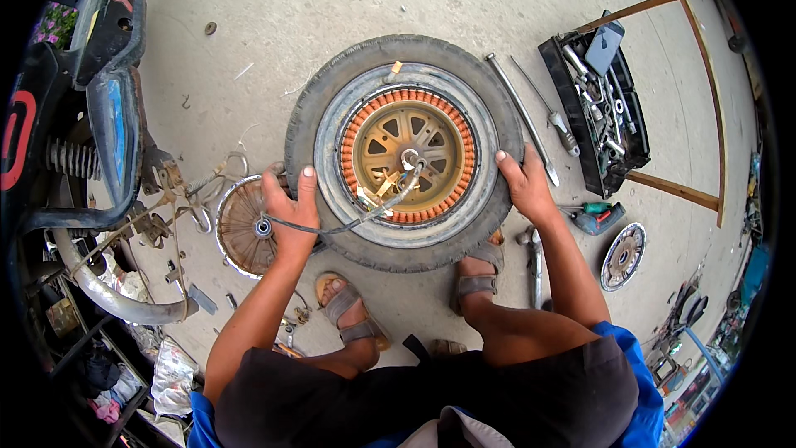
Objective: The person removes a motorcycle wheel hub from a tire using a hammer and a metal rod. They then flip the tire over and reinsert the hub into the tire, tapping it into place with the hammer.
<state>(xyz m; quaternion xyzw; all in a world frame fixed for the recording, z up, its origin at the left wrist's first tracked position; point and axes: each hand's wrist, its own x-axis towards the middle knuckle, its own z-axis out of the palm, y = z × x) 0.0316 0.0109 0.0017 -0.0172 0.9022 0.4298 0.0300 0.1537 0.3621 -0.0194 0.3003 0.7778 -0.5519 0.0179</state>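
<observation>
In front of me is a scooter hub-motor wheel (pixel 402 259) with a worn black tyre and a grey rim. A ring of copper coils (pixel 469 145) shows inside it, around a brown spoked centre with an axle. A dark cable (pixel 352 225) runs from the axle across the tyre toward my left wrist. My left hand (pixel 292 209) grips the tyre's left side, thumb on top. At the right side my right hand (pixel 528 182) holds the tyre, its thumb near the rim. Both hands' undersides are hidden. A round motor cover (pixel 236 236) lies beside my left hand.
At right are a black toolbox (pixel 590 168) of sockets with a phone (pixel 604 47) on it, a metal bar (pixel 524 120), a screwdriver (pixel 565 134), a power tool (pixel 599 221) and another cover (pixel 623 257). A wooden frame (pixel 711 99) stands beyond. A scooter (pixel 116 141) is at left.
</observation>
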